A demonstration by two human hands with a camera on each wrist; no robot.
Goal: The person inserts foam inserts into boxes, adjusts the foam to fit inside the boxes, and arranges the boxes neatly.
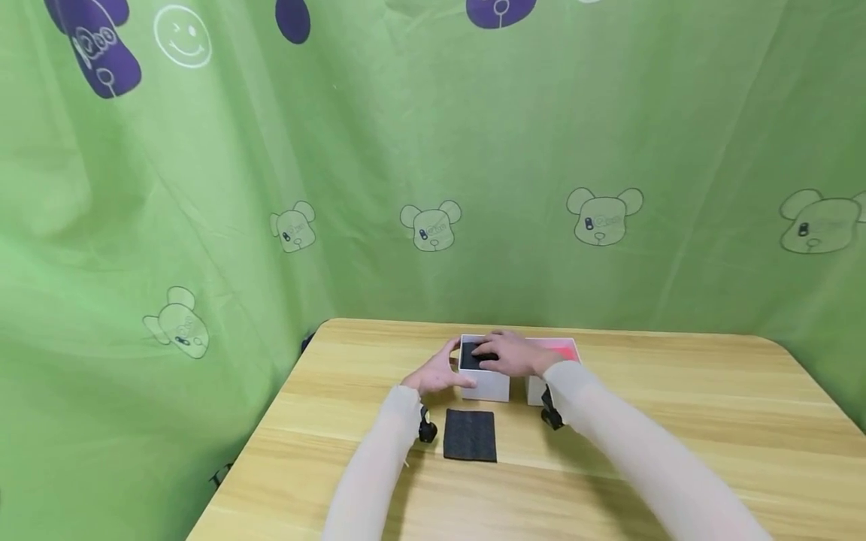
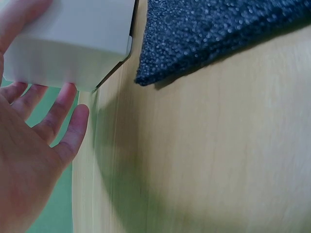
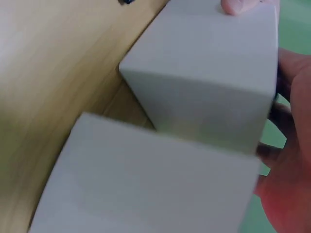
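Observation:
A white open-topped box [image 1: 489, 385] stands toward the back of the wooden table. My left hand [image 1: 436, 373] grips it at its left side, the thumb on the front face and the fingers spread along the side wall. Black foam [image 1: 467, 356] shows inside the box. Over the opening, my right hand [image 1: 512, 354] reaches down with its fingertips on that foam. In the right wrist view the box walls hide part of these fingers. A flat black foam piece [image 1: 470, 436] lies on the table in front of the box; its rough edge [image 2: 204, 34] shows in the left wrist view.
A second white box [image 1: 535, 390] stands just right of the first, under my right wrist, with something pinkish-red [image 1: 564, 352] inside. Behind the table [image 1: 676, 421] hangs a green curtain [image 1: 514, 270] with bear prints.

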